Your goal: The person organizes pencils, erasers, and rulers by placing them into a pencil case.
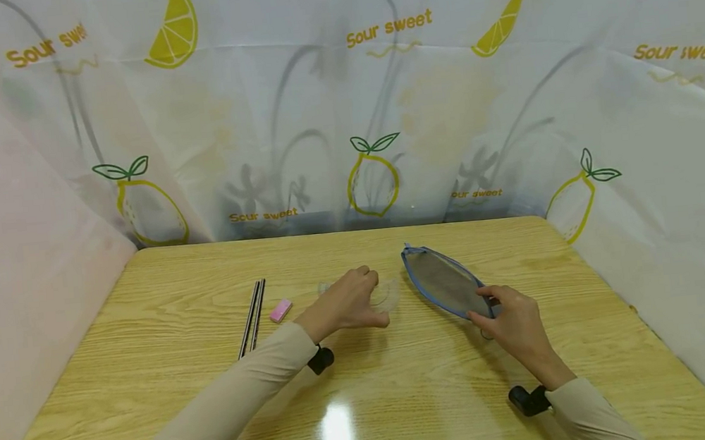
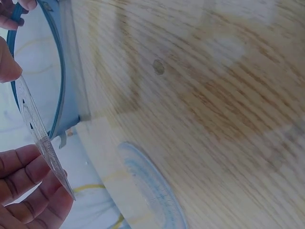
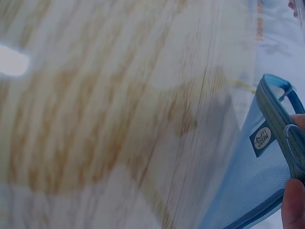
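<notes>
Head view shows my left hand (image 1: 351, 304) gripping a clear plastic measuring piece (image 1: 388, 297) above the middle of the surface (image 1: 409, 406), thumb at one edge and fingers at the other. That wide hold, I judge, steadies something so thin and leaves most of its face uncovered. In the left wrist view it sits nearly edge-on, so I cannot tell whether it is a protractor or a set square. A second clear piece, a protractor (image 2: 153, 193), lies flat on the surface just beyond that hand. My right hand (image 1: 515, 319) pinches the near end of the blue-trimmed mesh zip pouch (image 1: 446, 283), thumb and fingers at the rim beside the zip; I think holding it there makes the mouth gape and stops the limp mesh from folding together. To the left, a pink eraser (image 1: 281, 310) and the dark pencil-like sticks (image 1: 257, 315) rest near each other, the sticks roughly parallel, perhaps set aside where neither forearm crowds the pouch.
</notes>
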{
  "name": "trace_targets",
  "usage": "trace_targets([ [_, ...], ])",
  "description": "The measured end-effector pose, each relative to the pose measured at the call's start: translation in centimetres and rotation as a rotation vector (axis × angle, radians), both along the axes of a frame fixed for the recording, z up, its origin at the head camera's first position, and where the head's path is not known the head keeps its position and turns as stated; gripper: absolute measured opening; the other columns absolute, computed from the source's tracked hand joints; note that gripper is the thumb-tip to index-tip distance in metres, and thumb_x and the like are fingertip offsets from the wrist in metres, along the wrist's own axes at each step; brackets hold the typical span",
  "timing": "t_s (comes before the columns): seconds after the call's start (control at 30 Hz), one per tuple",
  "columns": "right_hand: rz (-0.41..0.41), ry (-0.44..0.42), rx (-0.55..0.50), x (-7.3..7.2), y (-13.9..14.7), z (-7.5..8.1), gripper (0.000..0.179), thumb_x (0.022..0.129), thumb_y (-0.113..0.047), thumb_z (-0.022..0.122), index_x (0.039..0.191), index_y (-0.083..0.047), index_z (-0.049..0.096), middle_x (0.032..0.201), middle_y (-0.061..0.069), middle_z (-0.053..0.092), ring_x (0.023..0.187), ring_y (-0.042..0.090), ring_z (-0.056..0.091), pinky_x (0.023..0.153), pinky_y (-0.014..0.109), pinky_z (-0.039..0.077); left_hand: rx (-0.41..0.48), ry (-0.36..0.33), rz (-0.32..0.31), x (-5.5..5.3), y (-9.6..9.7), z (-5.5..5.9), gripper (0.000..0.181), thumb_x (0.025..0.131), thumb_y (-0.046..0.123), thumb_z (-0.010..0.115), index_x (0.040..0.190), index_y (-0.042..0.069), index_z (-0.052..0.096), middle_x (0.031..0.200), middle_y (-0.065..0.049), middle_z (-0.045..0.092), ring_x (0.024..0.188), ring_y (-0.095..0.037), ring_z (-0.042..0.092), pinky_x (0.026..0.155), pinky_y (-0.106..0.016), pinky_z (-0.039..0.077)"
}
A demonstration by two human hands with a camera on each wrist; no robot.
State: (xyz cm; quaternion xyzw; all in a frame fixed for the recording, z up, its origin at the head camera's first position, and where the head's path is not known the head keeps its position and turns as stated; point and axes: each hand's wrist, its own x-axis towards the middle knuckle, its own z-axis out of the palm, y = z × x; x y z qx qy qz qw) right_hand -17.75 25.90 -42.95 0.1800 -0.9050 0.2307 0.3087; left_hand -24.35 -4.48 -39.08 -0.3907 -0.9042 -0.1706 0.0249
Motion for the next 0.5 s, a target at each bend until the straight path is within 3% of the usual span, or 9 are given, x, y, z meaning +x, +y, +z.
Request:
trace_targets([
  [0.2,-0.008,-0.025,-0.01,0.0,0.0,0.0,0.045,0.063,-0.005,0.09,0.101,0.006,0.07,0.092,0.019,0.068,0.074,0.03,0.066,0.057,0.043,0.054,0.002,-0.021,-0.003,-0.3,0.6,0.4,0.049,0.078,0.034,0.063,0.109,-0.004,0.06,0.092,-0.012,0.055,0.074,-0.021,0.051,0.066,-0.032,0.047],
  [0.5,-0.025,-0.056,-0.024,0.2,-0.2,0.2,0.046,0.064,-0.006,0.09,0.104,0.005,0.069,0.095,0.02,0.068,0.075,0.031,0.066,0.059,0.044,0.054,-0.004,0.003,-0.013,-0.8,1.4,1.0,0.048,0.08,0.034,0.065,0.109,-0.003,0.06,0.094,-0.012,0.056,0.076,-0.021,0.052,0.069,-0.032,0.047],
])
